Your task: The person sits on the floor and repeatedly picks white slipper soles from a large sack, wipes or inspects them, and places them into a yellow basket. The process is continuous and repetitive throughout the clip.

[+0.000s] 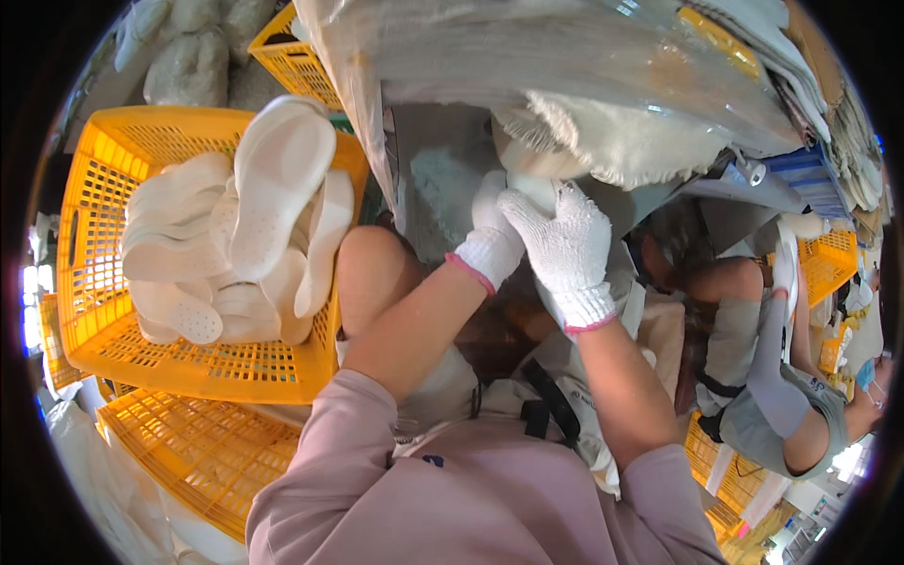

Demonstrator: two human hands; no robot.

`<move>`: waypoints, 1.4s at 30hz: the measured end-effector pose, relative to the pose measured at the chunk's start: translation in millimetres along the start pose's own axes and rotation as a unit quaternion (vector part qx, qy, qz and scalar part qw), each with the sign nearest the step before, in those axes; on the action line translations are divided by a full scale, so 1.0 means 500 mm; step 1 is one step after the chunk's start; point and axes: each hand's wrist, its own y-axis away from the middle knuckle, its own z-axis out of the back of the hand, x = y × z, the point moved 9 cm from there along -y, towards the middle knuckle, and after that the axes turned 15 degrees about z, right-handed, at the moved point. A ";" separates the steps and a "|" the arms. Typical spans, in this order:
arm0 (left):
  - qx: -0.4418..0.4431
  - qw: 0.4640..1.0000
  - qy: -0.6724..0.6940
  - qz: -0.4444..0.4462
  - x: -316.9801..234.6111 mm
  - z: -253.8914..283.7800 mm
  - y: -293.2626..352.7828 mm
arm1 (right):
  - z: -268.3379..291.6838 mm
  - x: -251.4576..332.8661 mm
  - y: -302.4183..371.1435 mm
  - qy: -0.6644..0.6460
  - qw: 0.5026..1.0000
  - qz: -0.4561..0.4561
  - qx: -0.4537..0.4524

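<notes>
My left hand (493, 221) and my right hand (565, 240), both in white knitted gloves with pink cuff edges, come together in front of me. Between them they grip a white shoe sole (533, 191), mostly hidden by the gloves. Its far end meets a pale round wheel (539, 158) under a grey hood, or lies very close to it; I cannot tell which. Ragged white fringe (617, 151) hangs beside the wheel. To my left, more white shoe soles (184, 226) fill a yellow basket; one large sole (280, 179) leans on top.
The yellow basket (188, 381) stands by my left knee, above another yellow crate (202, 461). Plastic sheeting (565, 56) covers the machine ahead. A co-worker (786, 414) sits at the right, near another yellow crate (829, 268). Bulging clear bags (188, 71) lie at the far left.
</notes>
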 end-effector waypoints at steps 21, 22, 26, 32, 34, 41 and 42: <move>0.006 0.995 -0.096 -0.035 -0.034 -0.048 -0.053 | 0.007 0.119 -0.002 -0.094 0.916 0.194 0.338; -0.032 0.998 -0.037 0.028 -0.005 -0.017 -0.037 | 0.041 0.131 0.028 -0.053 0.925 0.226 0.301; -0.012 0.991 0.009 0.130 0.083 0.018 0.034 | 0.159 -0.028 0.260 -0.285 0.927 -0.194 0.145; 0.012 0.996 -0.071 0.048 0.018 -0.080 0.047 | 0.123 -0.114 0.327 -0.479 0.812 -0.330 -0.044; -0.015 0.976 -0.215 0.000 -0.036 -0.103 0.103 | 0.095 -0.099 0.306 -0.421 0.806 -0.416 0.022; -0.297 0.280 -0.714 -0.569 -0.400 -0.108 0.525 | 0.275 -0.169 0.380 -0.318 0.879 -0.324 0.150; -0.348 0.229 -0.694 -0.588 -0.464 -0.081 0.547 | 0.315 -0.207 0.461 -0.198 0.901 -0.342 0.180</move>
